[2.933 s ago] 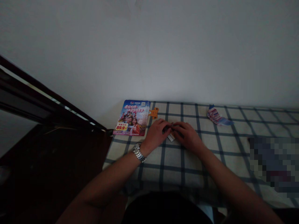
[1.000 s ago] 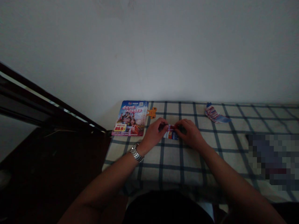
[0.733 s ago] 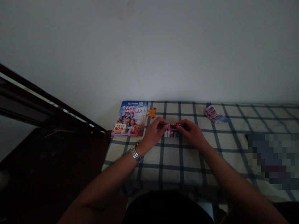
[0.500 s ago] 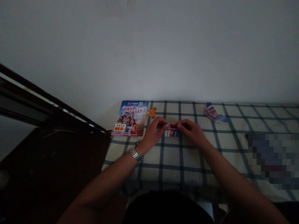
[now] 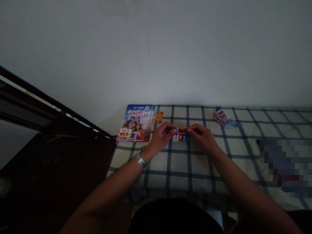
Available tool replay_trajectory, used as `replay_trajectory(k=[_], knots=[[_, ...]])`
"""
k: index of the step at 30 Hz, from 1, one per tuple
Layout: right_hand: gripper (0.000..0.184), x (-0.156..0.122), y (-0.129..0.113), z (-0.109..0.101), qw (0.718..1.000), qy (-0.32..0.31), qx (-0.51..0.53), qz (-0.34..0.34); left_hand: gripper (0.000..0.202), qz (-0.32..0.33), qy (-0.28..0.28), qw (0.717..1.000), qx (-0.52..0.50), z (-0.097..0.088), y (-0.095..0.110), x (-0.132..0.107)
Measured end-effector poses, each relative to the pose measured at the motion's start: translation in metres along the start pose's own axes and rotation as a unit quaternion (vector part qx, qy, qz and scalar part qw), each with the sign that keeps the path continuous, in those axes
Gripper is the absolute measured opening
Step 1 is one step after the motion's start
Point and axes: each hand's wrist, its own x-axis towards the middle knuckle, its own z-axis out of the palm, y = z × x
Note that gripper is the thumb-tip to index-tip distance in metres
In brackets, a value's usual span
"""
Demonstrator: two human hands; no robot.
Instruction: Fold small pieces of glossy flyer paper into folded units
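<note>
The left hand point(image 5: 162, 136) pinches the folded paper point(image 5: 181, 134) at its nine-o'clock end, the right hand point(image 5: 201, 135) at three o'clock. The leaflet stack point(image 5: 135, 122) lies farther toward nine o'clock.

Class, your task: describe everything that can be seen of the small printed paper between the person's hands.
The small printed paper is roughly oblong, wider side to side, and apparently folded. A red strip lies along its far edge; white, orange and blue patches show nearer the person. Any lettering is too small to read. The left grip holds its left end, the right grip its right end. It is over the checked cloth; whether it rests on it is unclear.
</note>
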Motion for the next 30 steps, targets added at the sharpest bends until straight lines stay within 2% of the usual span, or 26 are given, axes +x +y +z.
replay_trajectory(k=[10, 15, 23, 30], knots=[[0.032, -0.0006, 0.0002, 0.0010, 1.000, -0.015, 0.000, -0.011, 0.029, -0.011, 0.008, 1.000, -0.006, -0.0030, 0.0074, -0.0002], [0.034, -0.0005, 0.0009, 0.0019, 1.000, -0.016, 0.003, -0.019, 0.032, -0.029, 0.004, 0.999, -0.020, -0.0033, 0.0049, -0.0005], [0.033, -0.0009, 0.0016, 0.0020, 0.999, -0.029, 0.007, -0.015, 0.033, -0.023, 0.006, 1.000, -0.008, -0.0044, 0.0018, 0.0001], [0.030, -0.0011, 0.0073, 0.0015, 1.000, -0.018, 0.006, -0.021, 0.029, -0.019, 0.012, 0.999, -0.047, -0.0028, -0.0024, 0.0012]])
